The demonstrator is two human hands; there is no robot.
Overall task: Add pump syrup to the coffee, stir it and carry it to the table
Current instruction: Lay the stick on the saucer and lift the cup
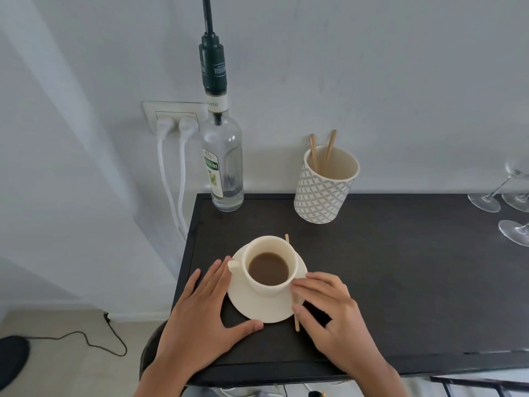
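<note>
A cream cup (269, 265) of milky coffee stands on a cream saucer (259, 309) near the front left of a dark counter (400, 282). A wooden stir stick (295, 319) lies across the saucer's right side behind the cup. My left hand (200, 316) lies flat and spread on the counter, its fingers and thumb touching the saucer's left and front rim. My right hand (329, 313) rests on the saucer's right rim, fingers on the stick beside the cup. A clear syrup bottle (224, 167) with a dark green pump (213, 67) stands at the back left.
A patterned cup (323, 184) holding two wooden sticks stands at the back, right of the bottle. Stemmed glasses (512, 207) crowd the right edge. White plugs and cables (174, 144) hang on the wall left of the counter. The counter's left edge runs close by my left hand.
</note>
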